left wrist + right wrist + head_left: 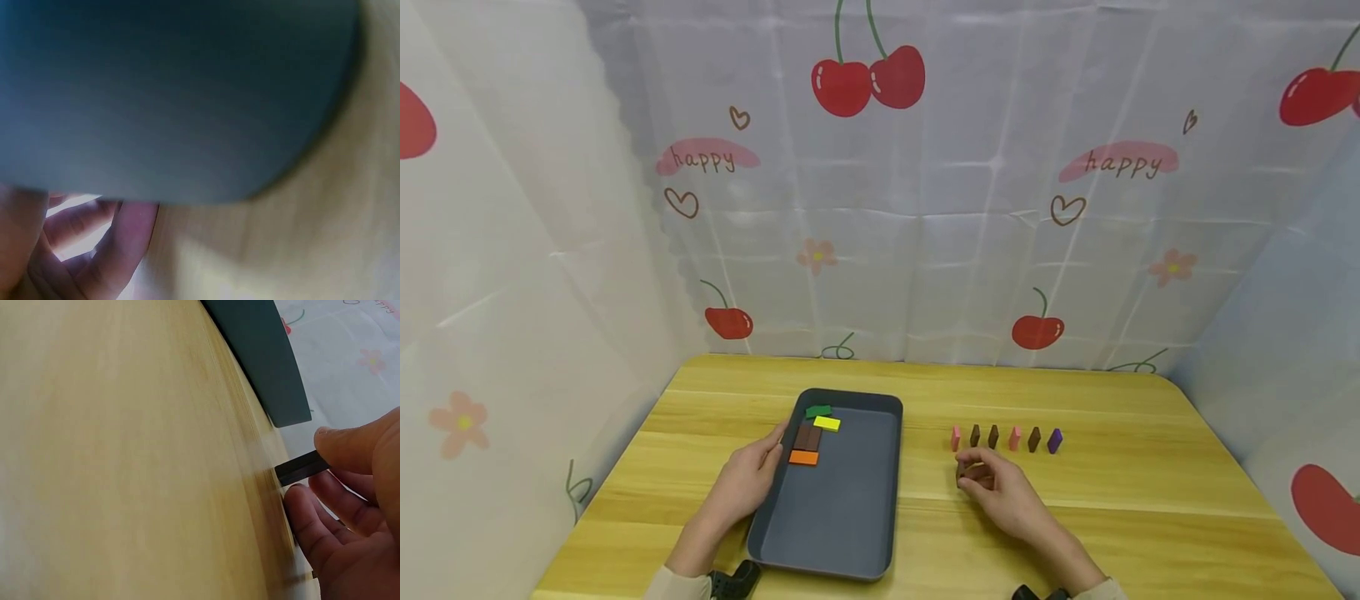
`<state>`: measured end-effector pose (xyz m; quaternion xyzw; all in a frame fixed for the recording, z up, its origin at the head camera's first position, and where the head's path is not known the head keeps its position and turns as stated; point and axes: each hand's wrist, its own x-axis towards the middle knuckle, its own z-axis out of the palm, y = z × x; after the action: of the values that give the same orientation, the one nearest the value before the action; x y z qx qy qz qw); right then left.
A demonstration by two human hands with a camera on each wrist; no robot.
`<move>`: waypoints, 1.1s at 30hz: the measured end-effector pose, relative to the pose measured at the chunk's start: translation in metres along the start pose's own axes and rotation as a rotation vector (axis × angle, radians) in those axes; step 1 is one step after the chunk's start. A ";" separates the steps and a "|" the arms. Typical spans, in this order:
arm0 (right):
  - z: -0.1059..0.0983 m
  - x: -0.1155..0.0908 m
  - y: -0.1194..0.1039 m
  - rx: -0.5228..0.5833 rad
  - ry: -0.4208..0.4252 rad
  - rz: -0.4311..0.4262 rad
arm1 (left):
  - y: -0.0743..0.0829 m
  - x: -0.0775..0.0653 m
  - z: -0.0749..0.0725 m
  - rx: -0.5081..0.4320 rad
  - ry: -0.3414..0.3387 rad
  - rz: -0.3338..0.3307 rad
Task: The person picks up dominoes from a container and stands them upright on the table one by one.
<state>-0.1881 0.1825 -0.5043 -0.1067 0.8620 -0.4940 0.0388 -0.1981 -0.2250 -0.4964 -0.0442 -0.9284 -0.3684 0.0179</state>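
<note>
Now right hand (1000, 492) pinches brown block (302, 469); left hand (747, 479) on tray (850, 508).

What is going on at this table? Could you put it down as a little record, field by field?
Surface: wooden table with cherry-print cloth behind
Tray: dark grey tray, left of centre
In the tray: green block, yellow block, brown block, orange block, grouped at its far left
Standing row: six small blocks upright right of the tray, pink, brown, brown, pink, brown, purple
Left hand: rests against the tray's left rim
Right hand: pinches a dark block just in front of the row
</note>
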 end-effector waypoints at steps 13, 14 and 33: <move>0.000 -0.001 -0.011 -0.034 0.096 0.005 | 0.000 0.000 0.000 0.007 -0.007 0.010; 0.000 -0.002 -0.013 -0.043 0.103 -0.001 | 0.000 0.000 0.000 0.007 -0.006 0.010; 0.018 0.010 -0.055 -0.098 0.057 -0.151 | -0.003 0.001 0.002 -0.008 -0.008 -0.007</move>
<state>-0.1871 0.1385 -0.4655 -0.1593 0.8753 -0.4557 -0.0283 -0.1990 -0.2255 -0.4996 -0.0426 -0.9272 -0.3719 0.0125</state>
